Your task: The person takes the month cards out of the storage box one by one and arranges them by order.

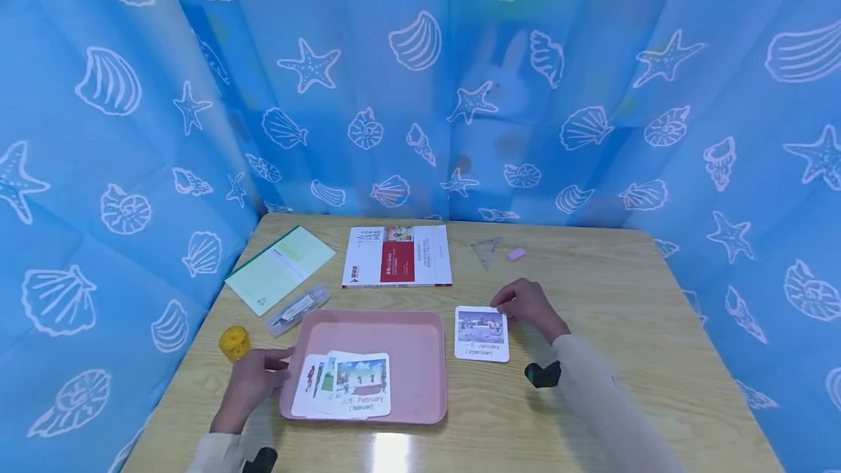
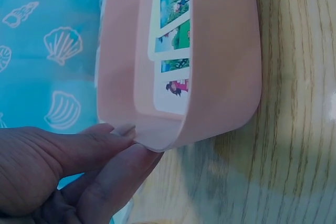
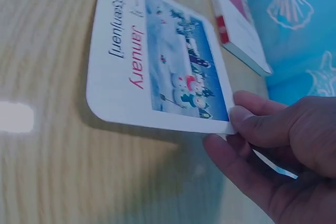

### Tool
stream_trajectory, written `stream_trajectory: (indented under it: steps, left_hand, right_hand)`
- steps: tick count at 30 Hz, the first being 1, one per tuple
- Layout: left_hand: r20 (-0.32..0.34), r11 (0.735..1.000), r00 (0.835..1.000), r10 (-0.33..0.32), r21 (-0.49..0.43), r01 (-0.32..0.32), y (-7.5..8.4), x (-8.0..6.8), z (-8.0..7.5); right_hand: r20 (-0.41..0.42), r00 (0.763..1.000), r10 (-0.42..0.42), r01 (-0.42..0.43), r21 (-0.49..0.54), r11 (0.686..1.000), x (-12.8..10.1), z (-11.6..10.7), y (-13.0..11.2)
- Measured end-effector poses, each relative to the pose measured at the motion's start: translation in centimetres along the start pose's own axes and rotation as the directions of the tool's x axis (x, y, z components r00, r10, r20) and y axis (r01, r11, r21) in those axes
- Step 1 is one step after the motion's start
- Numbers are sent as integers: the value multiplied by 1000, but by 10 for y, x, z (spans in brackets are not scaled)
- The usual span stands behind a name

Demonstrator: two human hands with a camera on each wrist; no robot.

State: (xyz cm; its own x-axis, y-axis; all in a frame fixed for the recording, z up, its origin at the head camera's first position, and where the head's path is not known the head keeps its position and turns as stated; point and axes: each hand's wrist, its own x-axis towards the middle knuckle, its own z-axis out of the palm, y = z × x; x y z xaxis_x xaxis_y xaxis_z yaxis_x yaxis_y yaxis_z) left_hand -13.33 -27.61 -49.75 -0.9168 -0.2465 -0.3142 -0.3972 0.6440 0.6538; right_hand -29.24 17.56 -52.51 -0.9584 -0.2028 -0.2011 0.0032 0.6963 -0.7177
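Right hand [image 1: 525,309] pinching top-right corner of January card [image 1: 482,333], flat on table [image 1: 611,327] just right of pink tray [image 1: 420,345]. Left hand [image 1: 252,379] gripping tray's near-left corner, thumb and fingers clamped on rim. February card [image 1: 360,384] atop fanned stack inside tray.

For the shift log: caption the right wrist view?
Right hand pinches the corner of the January card on the wooden table.
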Motion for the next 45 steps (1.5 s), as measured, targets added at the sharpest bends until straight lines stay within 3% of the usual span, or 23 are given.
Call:
stream_trajectory:
  steps: [7, 13, 27, 37, 45]
  left_hand:
    - [17, 999, 998, -53, 3, 53, 0, 0, -2]
    - [32, 995, 995, -99, 5, 99, -2, 5, 1]
    - [6, 998, 998, -60, 3, 60, 2, 5, 1]
    - [13, 998, 998, -64, 21, 64, 0, 2, 3]
    - [45, 996, 996, -80, 36, 78, 0, 5, 4]
  right_hand:
    - [-60, 995, -85, 76, -129, 989, 8, 21, -7]
    - [-75, 995, -61, 50, -145, 988, 7, 29, -9]
    - [-133, 985, -106, 79, -193, 978, 8, 28, -15]
    - [-119, 964, -236, 214, -172, 962, -1, 34, -55]
    - [-21, 941, -339, 334, -124, 935, -17, 56, -95]
